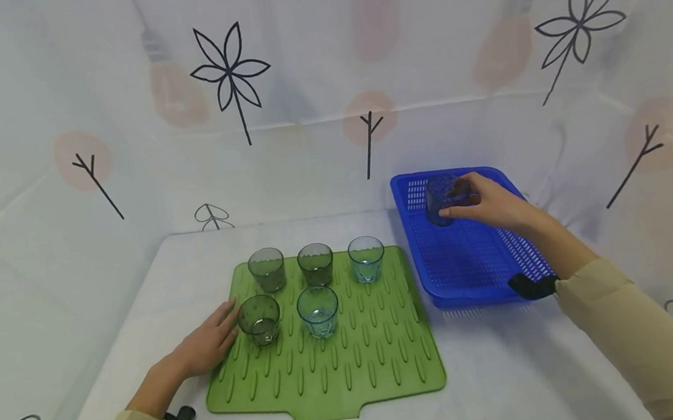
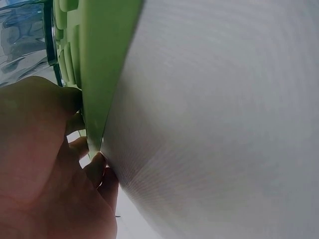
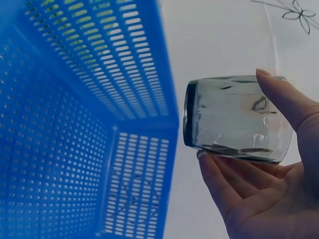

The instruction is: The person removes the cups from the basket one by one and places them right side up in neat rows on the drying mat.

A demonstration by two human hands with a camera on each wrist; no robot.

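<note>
My right hand (image 1: 488,202) grips a grey-tinted glass (image 3: 234,119) between thumb and fingers. In the head view that glass overlaps the far end of the blue basket (image 1: 421,263); in the right wrist view it is tipped sideways, above the basket's rim. My left hand (image 1: 208,344) touches the left edge of the green drying mat (image 1: 381,361), its fingers extended along it. Beside those fingers stands a dark glass (image 1: 260,322). In the left wrist view the fingertips (image 2: 94,169) meet the mat's edge.
Also on the mat are a light blue glass (image 1: 319,314) in the front row, and two dark glasses (image 1: 267,271) and another light blue glass (image 1: 367,261) in the back row. A patterned curtain (image 1: 299,71) hangs behind the white table (image 1: 157,308).
</note>
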